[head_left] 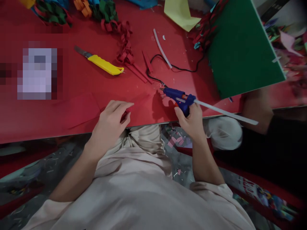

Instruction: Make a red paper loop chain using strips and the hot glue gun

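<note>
My right hand (193,119) is wrapped round the handle of a blue glue gun (176,95), its nozzle pointing left over the red table (79,108). A long whitish glue stick (225,111) sticks out of the gun's rear. Near the table's front edge my left hand (111,123) has its thumb and fingers curled together around a bit of something red, mostly hidden. Beyond it a yellow utility knife (105,65) lies with its blade out. A red curled paper chain (124,51) ends in loose strips between the knife and the gun.
A black cord (184,69) loops behind the gun, near a loose glue stick (161,48). A green board (244,51) stands at the right, another person's arm (256,110) below it. Yellow paper (179,14) and green paper curls (105,11) lie at the back.
</note>
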